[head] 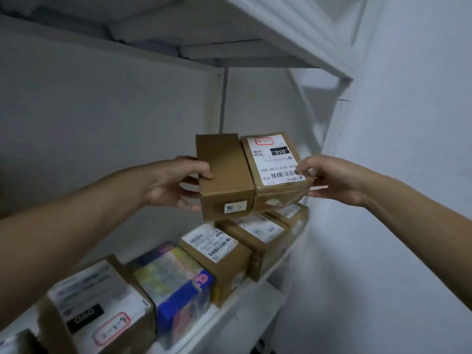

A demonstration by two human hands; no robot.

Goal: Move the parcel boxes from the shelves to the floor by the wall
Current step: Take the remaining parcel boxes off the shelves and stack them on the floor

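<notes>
Two small brown parcel boxes are held side by side in the air above the shelf row. My left hand [176, 183] grips the plain box [224, 175], thumb on its top and fingers under it. My right hand [329, 178] grips the labelled box [277, 162], which carries a white shipping label reading 010. The two boxes press against each other. Below them, more parcels stand in a row on the white shelf [245, 310].
On the shelf sit a labelled brown box [217, 254], a colourful blue box [178, 284], a large labelled box [99, 302] at the near left and two more brown boxes [260, 233] behind. An upper white shelf [293, 34] hangs overhead. A white wall [408, 175] rises at right.
</notes>
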